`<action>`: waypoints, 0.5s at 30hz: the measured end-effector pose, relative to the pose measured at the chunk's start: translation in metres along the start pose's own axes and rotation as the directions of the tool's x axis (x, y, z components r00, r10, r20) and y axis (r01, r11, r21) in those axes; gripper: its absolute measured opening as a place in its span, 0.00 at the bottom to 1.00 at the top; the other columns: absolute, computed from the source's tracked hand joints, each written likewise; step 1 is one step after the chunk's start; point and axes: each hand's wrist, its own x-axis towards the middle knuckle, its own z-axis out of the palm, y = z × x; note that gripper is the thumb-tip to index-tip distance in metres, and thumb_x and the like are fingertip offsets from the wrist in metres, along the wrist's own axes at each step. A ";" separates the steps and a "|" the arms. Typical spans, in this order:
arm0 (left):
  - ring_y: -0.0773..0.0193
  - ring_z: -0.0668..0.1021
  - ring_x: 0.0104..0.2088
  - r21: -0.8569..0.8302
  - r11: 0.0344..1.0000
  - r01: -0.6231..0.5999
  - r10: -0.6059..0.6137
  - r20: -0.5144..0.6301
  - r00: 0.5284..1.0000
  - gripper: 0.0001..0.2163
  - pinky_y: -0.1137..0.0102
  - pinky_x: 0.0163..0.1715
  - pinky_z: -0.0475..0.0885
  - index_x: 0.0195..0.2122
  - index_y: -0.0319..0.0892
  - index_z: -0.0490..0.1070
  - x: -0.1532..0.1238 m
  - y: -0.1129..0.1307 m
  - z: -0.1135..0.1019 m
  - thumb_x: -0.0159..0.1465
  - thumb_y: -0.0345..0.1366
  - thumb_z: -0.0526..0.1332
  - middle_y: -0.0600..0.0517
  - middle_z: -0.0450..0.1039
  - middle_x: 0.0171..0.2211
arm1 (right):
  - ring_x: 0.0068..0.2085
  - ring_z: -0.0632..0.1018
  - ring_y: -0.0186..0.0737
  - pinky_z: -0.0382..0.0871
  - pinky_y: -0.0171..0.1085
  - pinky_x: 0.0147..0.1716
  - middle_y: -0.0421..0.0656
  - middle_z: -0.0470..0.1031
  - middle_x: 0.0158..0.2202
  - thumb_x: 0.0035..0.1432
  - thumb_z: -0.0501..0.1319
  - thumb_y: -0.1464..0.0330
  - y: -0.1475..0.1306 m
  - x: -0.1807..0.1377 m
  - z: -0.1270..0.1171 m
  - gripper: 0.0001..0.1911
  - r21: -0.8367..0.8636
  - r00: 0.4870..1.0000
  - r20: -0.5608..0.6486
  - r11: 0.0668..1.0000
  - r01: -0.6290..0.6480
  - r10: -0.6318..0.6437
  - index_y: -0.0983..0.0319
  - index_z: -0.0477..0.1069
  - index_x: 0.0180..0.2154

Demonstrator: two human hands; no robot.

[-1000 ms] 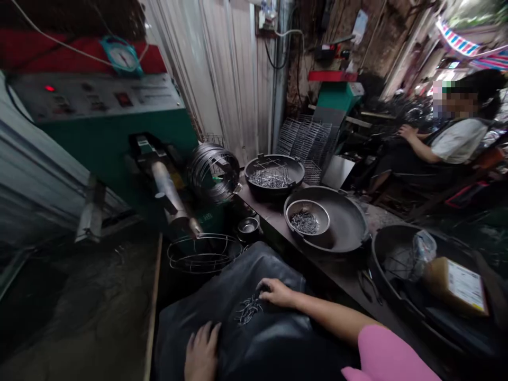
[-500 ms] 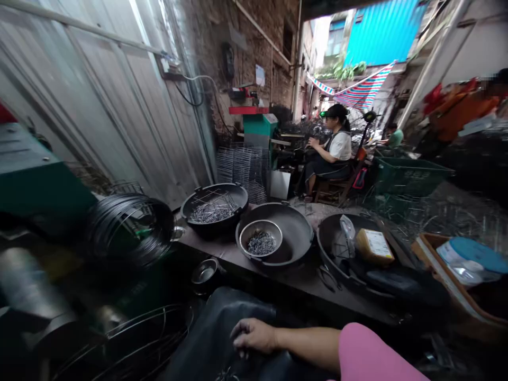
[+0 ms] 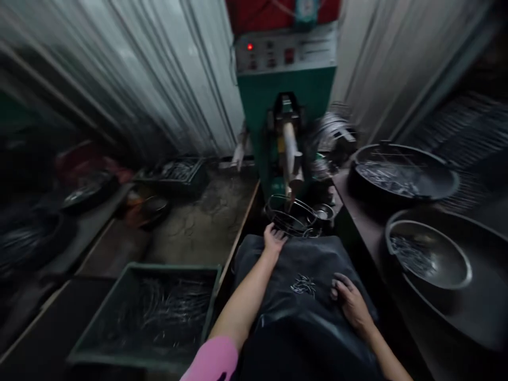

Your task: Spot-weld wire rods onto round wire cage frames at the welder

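Observation:
A dark apron (image 3: 293, 312) covers my lap, with a small pile of short wire pieces (image 3: 303, 284) lying on it. My right hand (image 3: 350, 300) rests palm down on the apron just right of the pile, fingers loosely bent and holding nothing. My left hand (image 3: 273, 238) is stretched forward past the apron's far edge. Its fingers are extended and touch the near rim of a round wire frame (image 3: 291, 217). The frame sits below the metal arm (image 3: 291, 153) of a green machine (image 3: 286, 84).
On the bench at right stand a steel bowl of wire bits (image 3: 428, 259) inside a dark pan (image 3: 468, 317), and a second pan (image 3: 405, 174) behind. A wire coil (image 3: 331, 132) sits beside the machine. A green tray of wires (image 3: 146, 312) lies on the floor at left.
The view swung from the alley back left and down to the machine. My left arm came into view, reaching to the wire frame. My right hand stayed on the apron by the wire pile.

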 end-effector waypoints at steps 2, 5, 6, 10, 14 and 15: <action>0.54 0.68 0.54 -0.191 0.980 0.063 -0.058 0.029 0.998 0.25 0.54 0.50 0.64 0.55 0.37 0.58 0.012 0.001 0.008 0.58 0.44 0.54 0.37 0.63 0.50 | 0.24 0.67 0.30 0.62 0.33 0.24 0.37 0.67 0.29 0.43 0.68 0.58 0.001 0.002 0.001 0.23 -0.024 1.000 -0.007 1.000 -0.012 0.012 0.59 0.66 0.40; 0.54 0.65 0.57 -0.228 0.969 0.092 -0.087 0.033 0.996 0.26 0.53 0.54 0.59 0.56 0.38 0.58 0.015 -0.012 0.015 0.56 0.42 0.57 0.38 0.61 0.53 | 0.24 0.68 0.31 0.62 0.33 0.24 0.37 0.67 0.29 0.42 0.69 0.59 0.003 0.000 0.001 0.24 -0.029 1.000 -0.023 0.999 -0.016 0.015 0.59 0.66 0.40; 0.54 0.64 0.57 -0.223 0.969 0.109 -0.107 0.023 0.994 0.27 0.53 0.54 0.59 0.56 0.39 0.58 0.014 -0.018 0.015 0.56 0.41 0.58 0.38 0.60 0.54 | 0.24 0.68 0.31 0.63 0.33 0.24 0.37 0.67 0.29 0.41 0.69 0.59 0.004 0.000 0.001 0.24 -0.021 1.000 -0.026 1.000 -0.016 0.016 0.59 0.66 0.40; 0.51 0.66 0.56 -0.232 0.946 0.226 -0.220 0.052 0.974 0.32 0.57 0.50 0.65 0.58 0.34 0.54 0.010 -0.047 0.011 0.54 0.41 0.60 0.34 0.61 0.54 | 0.24 0.67 0.31 0.62 0.34 0.24 0.38 0.67 0.28 0.43 0.69 0.58 0.005 -0.001 0.000 0.23 -0.011 0.999 -0.027 1.000 -0.026 0.026 0.59 0.66 0.40; 0.49 0.72 0.51 -0.322 0.891 0.320 -0.258 0.222 0.940 0.28 0.59 0.44 0.71 0.54 0.30 0.58 0.012 -0.075 0.019 0.55 0.42 0.58 0.31 0.66 0.49 | 0.24 0.68 0.31 0.62 0.34 0.24 0.38 0.67 0.28 0.44 0.69 0.58 0.005 -0.001 -0.001 0.23 -0.014 0.998 -0.005 0.998 -0.055 0.055 0.60 0.66 0.40; 0.49 0.73 0.50 -0.338 0.883 0.327 -0.240 0.273 0.932 0.26 0.60 0.44 0.71 0.52 0.30 0.60 0.014 -0.079 0.023 0.56 0.41 0.57 0.32 0.67 0.48 | 0.24 0.67 0.31 0.61 0.34 0.24 0.38 0.67 0.28 0.44 0.69 0.58 0.004 0.000 0.000 0.23 -0.011 0.998 -0.001 0.998 -0.064 0.064 0.60 0.66 0.40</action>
